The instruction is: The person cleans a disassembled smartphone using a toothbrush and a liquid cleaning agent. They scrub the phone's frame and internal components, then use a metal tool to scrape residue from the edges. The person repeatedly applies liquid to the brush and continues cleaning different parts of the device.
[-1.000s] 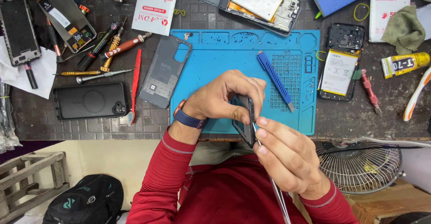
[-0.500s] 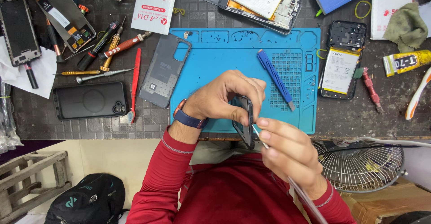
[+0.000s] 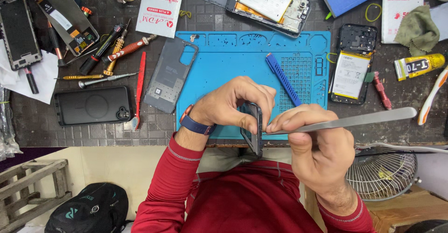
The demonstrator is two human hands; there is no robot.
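- While our left hand [image 3: 228,104] grips the dark phone [image 3: 254,129] edge-on, its long axis runs away from us, above the near edge of the blue mat [image 3: 233,58].
- Our right hand [image 3: 312,139] pinches flat metal tweezers [image 3: 345,120], tip touching the phone's edge, shaft pointing right.
- Half a second ago that shaft slanted down toward our chest; now it lies nearly level.
- We see a rubbery gridded mat, smooth steel tweezers, a glossy slim phone, and a ribbed blue pry tool [image 3: 283,79] on the table [image 3: 93,130].
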